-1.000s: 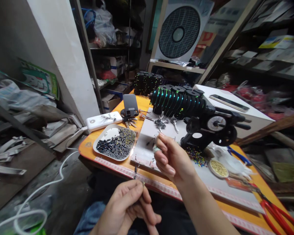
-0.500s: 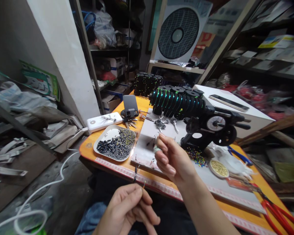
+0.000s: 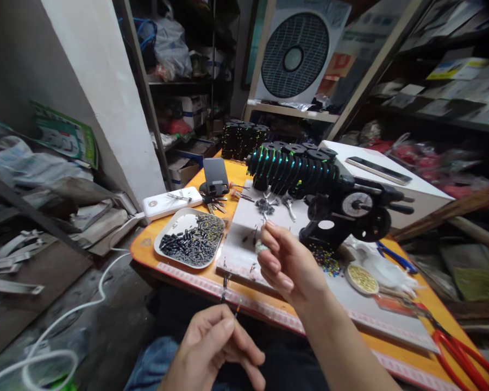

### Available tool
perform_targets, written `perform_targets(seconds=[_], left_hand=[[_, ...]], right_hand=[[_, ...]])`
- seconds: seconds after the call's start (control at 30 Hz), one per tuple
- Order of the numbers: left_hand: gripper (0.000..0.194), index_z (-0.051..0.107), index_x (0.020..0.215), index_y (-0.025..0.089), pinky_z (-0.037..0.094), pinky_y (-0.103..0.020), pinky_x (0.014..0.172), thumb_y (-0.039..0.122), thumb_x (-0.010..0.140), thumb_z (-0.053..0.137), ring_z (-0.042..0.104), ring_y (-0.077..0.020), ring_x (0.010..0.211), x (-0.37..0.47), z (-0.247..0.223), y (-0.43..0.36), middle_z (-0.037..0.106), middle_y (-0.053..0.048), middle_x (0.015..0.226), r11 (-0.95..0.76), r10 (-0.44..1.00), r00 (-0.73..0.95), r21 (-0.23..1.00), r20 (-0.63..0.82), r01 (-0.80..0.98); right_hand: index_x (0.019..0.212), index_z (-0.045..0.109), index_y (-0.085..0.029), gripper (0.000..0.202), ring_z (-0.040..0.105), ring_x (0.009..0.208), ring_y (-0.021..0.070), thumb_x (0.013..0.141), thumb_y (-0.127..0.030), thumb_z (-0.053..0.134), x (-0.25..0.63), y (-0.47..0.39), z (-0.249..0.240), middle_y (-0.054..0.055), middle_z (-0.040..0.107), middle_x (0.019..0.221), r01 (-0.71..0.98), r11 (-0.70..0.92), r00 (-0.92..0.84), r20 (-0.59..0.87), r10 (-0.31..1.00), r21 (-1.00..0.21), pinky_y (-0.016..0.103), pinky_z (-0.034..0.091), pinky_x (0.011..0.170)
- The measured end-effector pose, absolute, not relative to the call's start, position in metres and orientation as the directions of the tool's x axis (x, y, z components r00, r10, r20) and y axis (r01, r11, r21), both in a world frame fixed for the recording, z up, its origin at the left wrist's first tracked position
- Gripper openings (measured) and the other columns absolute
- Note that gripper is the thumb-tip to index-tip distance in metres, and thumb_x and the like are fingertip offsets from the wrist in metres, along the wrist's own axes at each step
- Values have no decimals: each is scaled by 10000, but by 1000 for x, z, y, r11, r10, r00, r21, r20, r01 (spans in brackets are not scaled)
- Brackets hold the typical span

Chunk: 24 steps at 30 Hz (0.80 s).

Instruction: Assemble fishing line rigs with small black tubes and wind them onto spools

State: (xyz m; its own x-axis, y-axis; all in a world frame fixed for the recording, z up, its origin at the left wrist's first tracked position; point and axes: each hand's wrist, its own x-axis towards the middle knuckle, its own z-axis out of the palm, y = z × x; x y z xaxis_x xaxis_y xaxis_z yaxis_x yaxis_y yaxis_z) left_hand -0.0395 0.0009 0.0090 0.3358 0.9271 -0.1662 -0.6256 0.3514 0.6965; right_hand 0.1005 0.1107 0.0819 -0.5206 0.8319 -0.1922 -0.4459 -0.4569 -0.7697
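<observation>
Stick (image 3: 238,311), thin and tipped orange and green, now shows plainly above the left hand (image 3: 212,347), where a second ago only a short yellowish tip poked out. The left hand's lower fingers have loosened a little, and the right hand (image 3: 291,266) has kept nearly the same pose.

The left hand, nearer than the tray (image 3: 180,221) and to its right, has thumb and forefinger closed on the stick, the other fingers loosely bent and apart. The right hand is raised to the right of the tray, thumb and forefinger tips together, the rest curled, with a pale green wrap (image 3: 262,247) on one finger. Whether it pinches a thread, I cannot tell. A slim dark piece (image 3: 224,287) hangs just beyond the left hand, near the tray's right corner.

The tray holds many small dark and yellowish parts. Right of it lies the board (image 3: 235,241), with a few dark bits, then coloured beads (image 3: 328,262), a dish (image 3: 350,286) of gold bits and red-handled pliers (image 3: 452,347). Just beyond the tray are keys (image 3: 217,206), a white device (image 3: 163,205) and a dark stand (image 3: 215,175). Beyond it to the right stands the black machine (image 3: 330,190); farthest is the fan (image 3: 294,57).
</observation>
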Motion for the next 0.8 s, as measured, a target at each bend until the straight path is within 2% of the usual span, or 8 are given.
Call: perform_targets(seconds=[0.07,0.13,0.2,0.27,0.4,0.47,0.6,0.8], left_hand=[[322,666,752,117,544,-337,709,394,901,595,729,-225,667,-40,12,5,755,-105,770,245,958,261,813,-119,-529],[301,669,996,111,533,-361,793,376,937,538,725,-239,772,-42,15,12,754,-113,827,131,977,206,910,-51,-393],[395,514,1290,133,520,-383,840,357,967,477,710,-235,828,-45,19,22,747,-110,896,41,982,190,956,15,-290],[457,380,1405,163,514,-377,829,342,986,416,690,-222,825,-48,23,34,725,-100,931,-61,977,193,985,91,-159],[327,602,1234,179,468,-321,756,286,978,428,635,-211,818,-52,39,56,660,-73,859,-322,944,169,895,282,307],[278,666,1136,193,442,-306,768,248,967,451,601,-194,834,-50,48,63,618,-67,899,-407,910,97,821,404,401],[215,640,1117,212,411,-301,875,227,952,504,545,-186,965,-41,62,73,565,-62,1046,-488,864,-1,838,504,245],[201,574,811,174,416,-270,755,317,947,538,532,-147,771,-31,66,72,574,-9,769,-211,951,173,946,257,-248]], right_hand=[[589,373,-202,431,288,196,19,763,-448,681,101,111,84,-71,505,371,-436,-453,-534,-182,826,-777,88,208,212],[591,383,-199,418,301,198,22,798,-441,653,103,111,89,-62,513,376,-423,-450,-552,-170,816,-787,90,221,218],[590,395,-196,410,312,198,25,827,-439,626,104,111,96,-55,518,378,-411,-443,-568,-157,808,-797,91,228,220],[588,406,-192,407,319,200,23,842,-436,610,105,110,104,-50,524,381,-405,-432,-578,-141,804,-806,86,229,223],[572,418,-184,413,320,207,16,844,-420,620,106,110,117,-47,527,380,-399,-416,-601,-110,792,-817,78,236,227],[566,421,-184,415,312,206,15,855,-417,606,107,110,121,-46,526,380,-393,-422,-617,-106,780,-817,79,232,222],[569,432,-183,404,306,202,15,889,-396,556,107,111,124,-44,528,386,-392,-421,-616,-106,780,-818,78,240,222],[564,460,-169,388,341,195,25,869,-374,583,107,110,119,-10,572,400,-430,-455,-610,-121,783,-779,79,246,208]])
